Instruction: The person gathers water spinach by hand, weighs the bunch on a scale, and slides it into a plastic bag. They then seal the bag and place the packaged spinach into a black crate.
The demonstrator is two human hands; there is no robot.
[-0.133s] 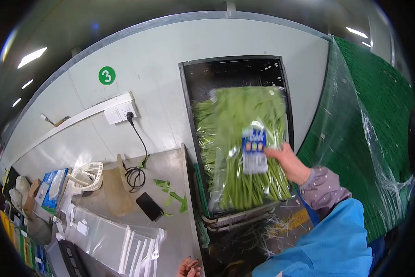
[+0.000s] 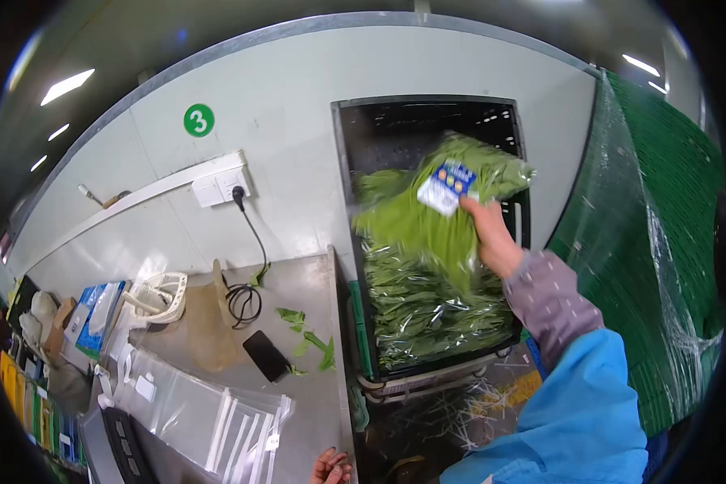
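Black crate (image 2: 376,121) layered with bagged greens (image 2: 435,323) | labelled bag (image 2: 427,230) of greens held tilted over them, within crate's outline | bag gripped beside its label by right hand (image 2: 494,234), arm outstretched | left hand (image 2: 330,468) curled near table (image 2: 298,278) edge; whether anything is grasped there cannot be told

Bagged green vegetables (image 2: 415,231) | blue-and-white label (image 2: 447,188) | tilted | over black crate (image 2: 383,133)

The held vegetable bag (image 2: 437,230) right of centre is glossy clear plastic; the crate (image 2: 380,129) behind looks like matt black plastic. At lower left, the worktable (image 2: 305,282) appears smooth, dull metal.
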